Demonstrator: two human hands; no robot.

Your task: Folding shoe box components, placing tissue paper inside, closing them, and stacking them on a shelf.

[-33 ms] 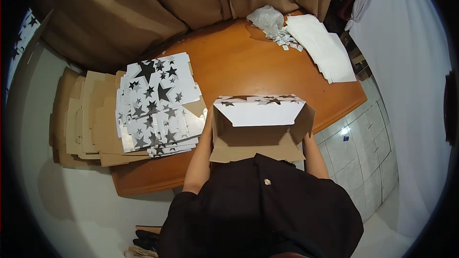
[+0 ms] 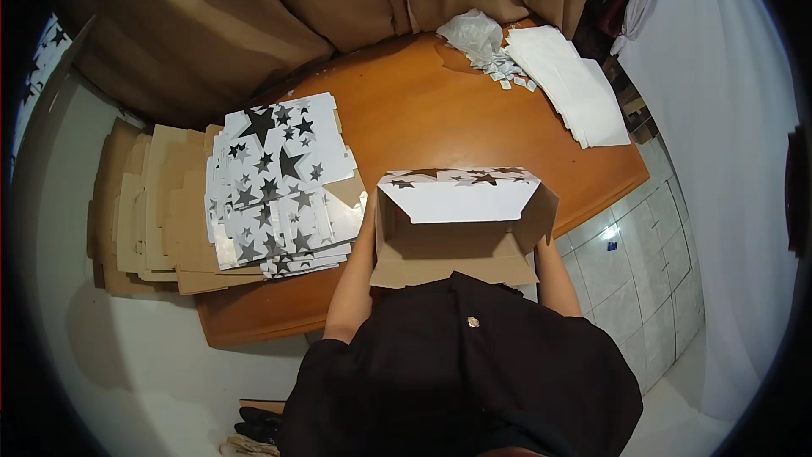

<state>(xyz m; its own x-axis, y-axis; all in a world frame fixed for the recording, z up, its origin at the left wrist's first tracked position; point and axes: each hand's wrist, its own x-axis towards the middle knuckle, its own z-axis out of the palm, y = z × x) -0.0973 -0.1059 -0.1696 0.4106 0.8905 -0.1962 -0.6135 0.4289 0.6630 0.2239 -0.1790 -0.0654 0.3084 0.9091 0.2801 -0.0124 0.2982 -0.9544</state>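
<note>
An open cardboard box (image 2: 444, 241), brown inside and white with dark stars outside, is held right in front of my body. Its open side faces me, a white flap (image 2: 461, 203) hangs at the top and a brown flap sticks out at the bottom. My left hand (image 2: 368, 218) is against the box's left side, and my right hand (image 2: 542, 247) is against its right side. Both hands are closed on the box between them, though its walls hide most of the fingers.
Flat star-printed cardboard sheets (image 2: 288, 161) are stacked on the left of the wooden table (image 2: 406, 101), beside plain brown cardboard (image 2: 161, 203). At the far right lie white sheets (image 2: 567, 76), a clear plastic bag (image 2: 472, 34) and several small white packets (image 2: 507, 72). Curtains hang behind.
</note>
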